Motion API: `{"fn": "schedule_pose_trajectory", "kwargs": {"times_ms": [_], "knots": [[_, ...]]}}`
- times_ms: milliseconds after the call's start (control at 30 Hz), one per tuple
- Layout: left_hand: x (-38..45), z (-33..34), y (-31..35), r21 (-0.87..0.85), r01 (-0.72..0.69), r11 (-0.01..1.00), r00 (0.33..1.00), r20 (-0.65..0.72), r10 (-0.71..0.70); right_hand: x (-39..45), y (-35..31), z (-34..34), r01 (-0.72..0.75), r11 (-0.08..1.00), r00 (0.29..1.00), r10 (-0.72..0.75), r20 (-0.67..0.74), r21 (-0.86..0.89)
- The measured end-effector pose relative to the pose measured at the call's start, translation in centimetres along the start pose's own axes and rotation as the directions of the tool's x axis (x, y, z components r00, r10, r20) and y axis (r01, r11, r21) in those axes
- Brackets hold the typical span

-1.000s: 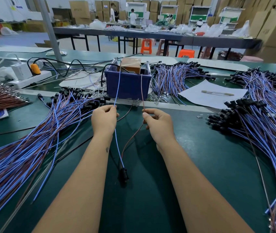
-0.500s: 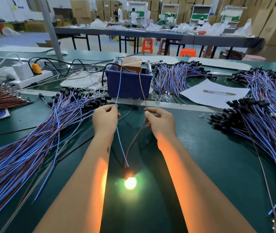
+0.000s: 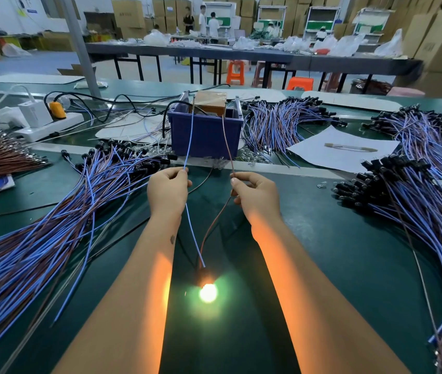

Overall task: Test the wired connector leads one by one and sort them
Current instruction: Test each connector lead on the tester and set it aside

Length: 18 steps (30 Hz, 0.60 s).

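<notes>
Bare green tabletop (image 3: 335, 265) between forearms and ahead right, lead bundle (image 3: 39, 238) crowding left, lead pile (image 3: 416, 206) crowding right, blue bin (image 3: 206, 136) blocking straight ahead.

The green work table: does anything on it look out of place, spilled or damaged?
Small clear pieces lie scattered loose beside the blue plastic bin, as if spilled. One more clear piece lies alone further right on the green work table. No damage is visible; the glowing lamp belongs to the lead under test.

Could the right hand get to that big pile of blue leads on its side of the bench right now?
Probably yes, once freed. The right hand pinches the brown wire of the lit lead, but bare green mat lies between it and the pile.
</notes>
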State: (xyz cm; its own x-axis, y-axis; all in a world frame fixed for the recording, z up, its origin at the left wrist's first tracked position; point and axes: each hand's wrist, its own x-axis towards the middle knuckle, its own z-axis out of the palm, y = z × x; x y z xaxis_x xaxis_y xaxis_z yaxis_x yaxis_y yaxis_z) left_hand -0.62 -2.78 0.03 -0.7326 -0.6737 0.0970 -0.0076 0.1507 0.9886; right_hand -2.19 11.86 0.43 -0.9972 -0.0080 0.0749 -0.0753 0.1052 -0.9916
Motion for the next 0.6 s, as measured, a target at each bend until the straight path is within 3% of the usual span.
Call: {"fn": "schedule_pose_trajectory", "kwargs": {"times_ms": [600], "knots": [[0.02,0.05,-0.28,0.025,-0.029,0.999,0.999,0.019,0.028,0.19,0.40,0.05,0.013,1.000,1.000,-0.013,0.011,-0.013]]}}
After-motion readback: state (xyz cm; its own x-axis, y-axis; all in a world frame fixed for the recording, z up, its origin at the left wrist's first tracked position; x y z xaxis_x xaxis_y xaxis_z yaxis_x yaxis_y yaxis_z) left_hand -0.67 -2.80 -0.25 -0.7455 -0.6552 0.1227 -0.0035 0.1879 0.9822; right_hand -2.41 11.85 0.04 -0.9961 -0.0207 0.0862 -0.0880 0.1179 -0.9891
